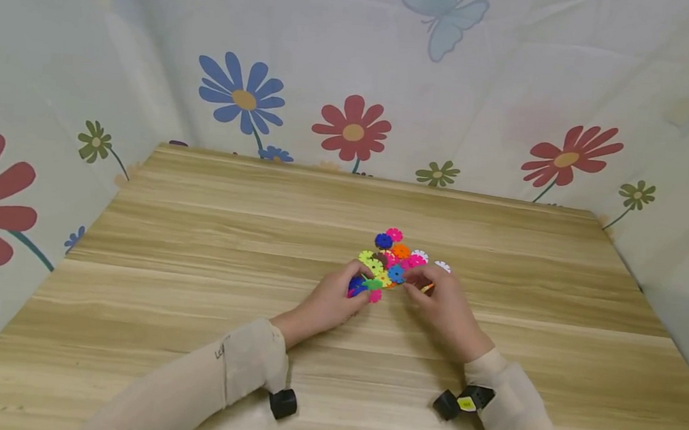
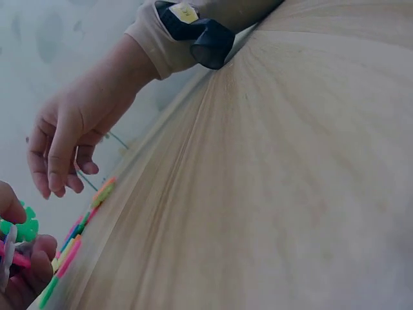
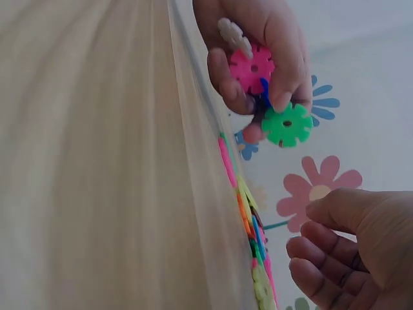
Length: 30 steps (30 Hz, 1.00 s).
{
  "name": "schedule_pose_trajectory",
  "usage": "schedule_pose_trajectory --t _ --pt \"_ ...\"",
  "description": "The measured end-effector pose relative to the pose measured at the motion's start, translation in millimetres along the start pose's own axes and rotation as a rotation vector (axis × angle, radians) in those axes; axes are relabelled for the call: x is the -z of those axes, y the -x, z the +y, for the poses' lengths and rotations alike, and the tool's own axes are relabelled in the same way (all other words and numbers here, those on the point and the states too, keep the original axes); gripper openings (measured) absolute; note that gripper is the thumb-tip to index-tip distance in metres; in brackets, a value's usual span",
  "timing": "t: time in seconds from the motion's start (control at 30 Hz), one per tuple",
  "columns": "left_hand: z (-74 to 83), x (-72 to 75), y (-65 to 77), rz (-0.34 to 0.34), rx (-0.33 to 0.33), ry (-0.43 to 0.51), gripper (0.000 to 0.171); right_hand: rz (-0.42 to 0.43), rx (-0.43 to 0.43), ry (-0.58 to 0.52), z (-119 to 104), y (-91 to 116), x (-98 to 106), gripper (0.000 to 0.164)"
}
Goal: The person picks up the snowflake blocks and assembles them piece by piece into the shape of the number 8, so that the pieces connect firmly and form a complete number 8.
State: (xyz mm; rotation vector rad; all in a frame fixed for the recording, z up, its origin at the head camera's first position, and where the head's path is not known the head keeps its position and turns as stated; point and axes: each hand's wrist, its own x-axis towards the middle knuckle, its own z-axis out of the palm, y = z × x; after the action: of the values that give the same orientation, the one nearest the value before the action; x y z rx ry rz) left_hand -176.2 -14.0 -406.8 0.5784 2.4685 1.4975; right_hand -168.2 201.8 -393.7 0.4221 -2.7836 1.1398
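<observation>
My left hand [image 1: 332, 299] grips a small cluster of joined plastic snowflake discs, clear above the table in the right wrist view. In that view, a green disc [image 3: 298, 124], a pink disc [image 3: 244, 70] and a white disc [image 3: 233, 37] stick out between the fingers; a bit of blue shows behind the thumb. My right hand [image 1: 448, 313] hovers at the right side of the loose disc pile, its fingers loosely bent with nothing between them. The pile holds a blue disc [image 1: 396, 273], an orange disc [image 1: 401, 251] and several yellow, pink and white ones.
The discs lie on a wood-grain table [image 1: 226, 232]. At the pile's far end are a dark blue disc [image 1: 383, 241] and a pink disc [image 1: 395, 234]. A white cloth [image 1: 310, 48] printed with flowers hangs behind the table and along its sides.
</observation>
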Motion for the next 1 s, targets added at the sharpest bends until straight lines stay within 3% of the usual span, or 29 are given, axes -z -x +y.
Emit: schedule_pose_trajectory --t 0.2,0.47,0.77,1.0 --pt "1.1 1.0 0.7 0.011 -0.03 -0.043 0.027 0.03 -0.03 0.117 8 -3 10 0.013" --pt "0.8 -0.2 -0.4 -0.002 -0.041 -0.065 0.025 -0.004 -0.083 0.184 17 -4 23 0.017" --pt "-2.5 0.7 0.3 -0.023 -0.075 0.0 0.027 -0.029 -0.129 0.292 24 -4 28 0.021" --pt "-2.4 0.5 -0.1 -0.015 -0.094 0.018 0.028 -0.043 -0.161 0.304 28 -4 28 0.029"
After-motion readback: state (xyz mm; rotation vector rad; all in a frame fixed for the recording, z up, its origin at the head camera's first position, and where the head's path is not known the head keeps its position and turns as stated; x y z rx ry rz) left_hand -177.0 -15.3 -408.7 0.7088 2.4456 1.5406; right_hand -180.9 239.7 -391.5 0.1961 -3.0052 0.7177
